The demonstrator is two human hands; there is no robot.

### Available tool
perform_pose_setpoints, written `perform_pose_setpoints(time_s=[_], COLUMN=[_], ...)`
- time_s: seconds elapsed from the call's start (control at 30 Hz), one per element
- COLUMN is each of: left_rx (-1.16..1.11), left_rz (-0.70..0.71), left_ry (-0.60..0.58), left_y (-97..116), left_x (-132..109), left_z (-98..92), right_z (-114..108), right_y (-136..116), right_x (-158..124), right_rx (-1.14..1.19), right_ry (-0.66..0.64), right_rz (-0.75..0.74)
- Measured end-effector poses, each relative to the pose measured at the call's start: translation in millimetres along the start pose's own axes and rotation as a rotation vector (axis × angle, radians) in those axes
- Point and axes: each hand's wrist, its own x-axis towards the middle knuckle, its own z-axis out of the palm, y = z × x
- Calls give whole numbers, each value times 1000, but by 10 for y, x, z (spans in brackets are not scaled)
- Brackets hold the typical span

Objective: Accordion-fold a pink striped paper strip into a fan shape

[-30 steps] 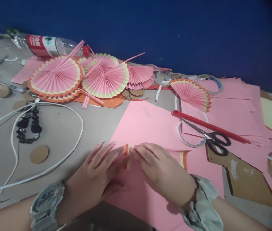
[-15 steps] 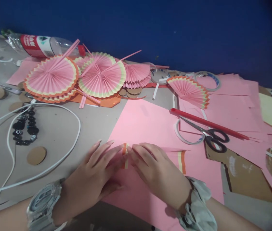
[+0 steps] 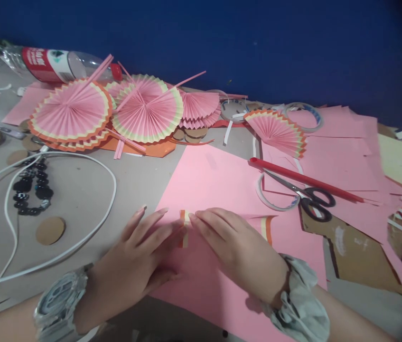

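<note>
Across a large pink sheet (image 3: 201,166) lies a smaller piece of pink paper, banded orange and cream at both ends; its left striped end (image 3: 183,242) and right striped end (image 3: 268,228) show, while its middle is under my right hand. My left hand (image 3: 151,251) rests palm down with fingers spread, index and middle fingertips at the left stripe. Bunched together, the fingers of my right hand (image 3: 229,237) press on the striped paper just right of that stripe; the thumb is mostly hidden.
Pleated pink paper fans (image 3: 147,109) lie at the back near a plastic bottle (image 3: 49,64). To the right are scissors (image 3: 311,199), a red stick (image 3: 307,179), a tape roll (image 3: 277,204) and cardboard (image 3: 357,256). A white cable (image 3: 115,185) loops around a bead bracelet (image 3: 32,190) and cardboard disc (image 3: 50,231).
My right hand has shifted slightly, its wrist a little to the right, with fingertips still at the striped end. The left hand stays nearly still. The whole view has drifted a little.
</note>
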Motion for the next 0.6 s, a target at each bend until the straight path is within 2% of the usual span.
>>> perform_pose_setpoints(time_s=[0.17,0.37,0.6], left_rx=[-51,-41,3], left_rz=[3,9,0], left_ry=[2,8,-6], left_y=[10,-1,0], left_x=[7,11,-7], left_z=[-2,-9,-7], right_z=[-73,18,51], right_y=[103,165,119], right_x=[57,126,128], right_rx=[-63,-31,-64], right_ry=[48,117,170], right_rz=[-15,-16,-49])
